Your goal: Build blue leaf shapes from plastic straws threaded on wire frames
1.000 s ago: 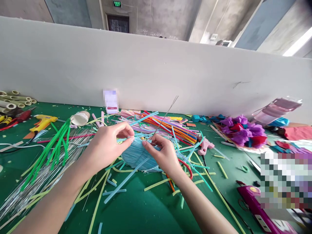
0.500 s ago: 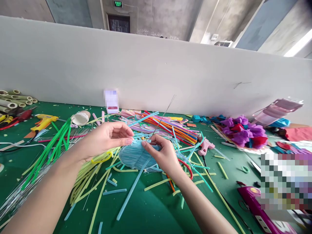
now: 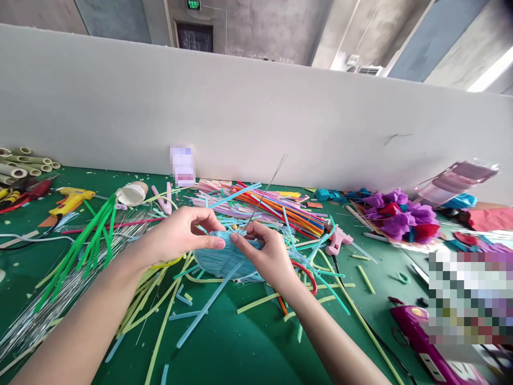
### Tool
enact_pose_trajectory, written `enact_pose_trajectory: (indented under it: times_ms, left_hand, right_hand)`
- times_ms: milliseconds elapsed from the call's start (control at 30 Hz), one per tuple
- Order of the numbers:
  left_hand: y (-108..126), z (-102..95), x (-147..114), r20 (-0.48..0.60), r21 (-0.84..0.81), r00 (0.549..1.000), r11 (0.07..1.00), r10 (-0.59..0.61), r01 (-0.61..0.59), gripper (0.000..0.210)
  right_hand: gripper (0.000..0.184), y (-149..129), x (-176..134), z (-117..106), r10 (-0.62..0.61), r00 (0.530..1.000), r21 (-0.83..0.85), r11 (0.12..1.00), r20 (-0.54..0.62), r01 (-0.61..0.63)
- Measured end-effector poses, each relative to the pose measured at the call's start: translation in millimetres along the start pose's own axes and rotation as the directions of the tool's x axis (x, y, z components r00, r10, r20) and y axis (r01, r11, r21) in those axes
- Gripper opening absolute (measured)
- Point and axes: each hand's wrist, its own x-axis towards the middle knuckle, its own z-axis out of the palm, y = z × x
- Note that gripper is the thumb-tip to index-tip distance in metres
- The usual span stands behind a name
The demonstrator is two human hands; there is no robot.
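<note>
A light-blue oval of closely laid pipe cleaners (image 3: 218, 260) is held up in the middle, one loose blue strand hanging from it toward the lower left. My left hand (image 3: 196, 230) pinches its upper left edge between thumb and fingers. At the upper right edge, my right hand (image 3: 266, 248) grips the same piece, thumb in front. Thin wires (image 3: 269, 184) rise from beside my right fingertips. The fingers partly cover the top edge, and the piece's back is hidden.
Loose pipe cleaners (image 3: 280, 206) in many colours lie behind. Green stems (image 3: 86, 248) and bare wires are at left, near a yellow glue gun (image 3: 76, 200). A pink glue gun (image 3: 339, 238), purple flowers (image 3: 398, 211) and a magenta power strip (image 3: 422, 331) lie right. A white partition (image 3: 256, 112) stands behind.
My left hand has moved slightly right and down onto the blue piece's edge. The loose blue strand's lower end has swung left. My right hand has barely shifted.
</note>
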Motion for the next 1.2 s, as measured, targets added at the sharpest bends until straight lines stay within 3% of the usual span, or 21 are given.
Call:
enact_pose_trajectory:
  times_ms: [300,533,767,867,1033,1200]
  left_hand:
    - [-3.3,12.5,6.0,-0.121,0.105,0.989,0.992,0.081,-0.069,0.032]
    - [4.1,-2.9,-1.0,-0.009,0.027,0.997,0.997,0.076,-0.076,0.034]
    - [1.2,-12.5,-0.1,-0.097,0.072,0.995,0.997,0.020,-0.013,0.023]
    - [-0.4,-15.7,0.3,-0.114,0.095,0.993,0.995,0.023,-0.012,0.023]
    - [-1.4,-17.1,0.3,-0.110,0.096,0.994,0.995,0.026,-0.015,0.020]
    - [-1.5,-16.9,0.8,-0.112,0.104,0.993,0.994,0.029,-0.017,0.017]
  right_hand:
    - [0.030,-2.7,-0.6,1.2,-0.004,1.000,-0.032,0.999,-0.008,0.003]
    - [0.029,-3.1,-0.1,1.2,0.013,1.000,-0.015,1.000,0.020,-0.013]
    - [0.042,-3.4,2.8,-19.9,0.008,0.962,0.015,1.000,0.274,-0.013]
    - [0.041,2.1,6.4,-28.4,0.025,0.948,0.052,0.998,0.319,-0.044]
    - [0.034,12.2,12.5,-31.2,-0.004,0.968,0.224,0.973,0.250,-0.054]
    - [0.031,15.0,13.0,-27.6,0.005,0.982,0.180,0.983,0.187,-0.040]
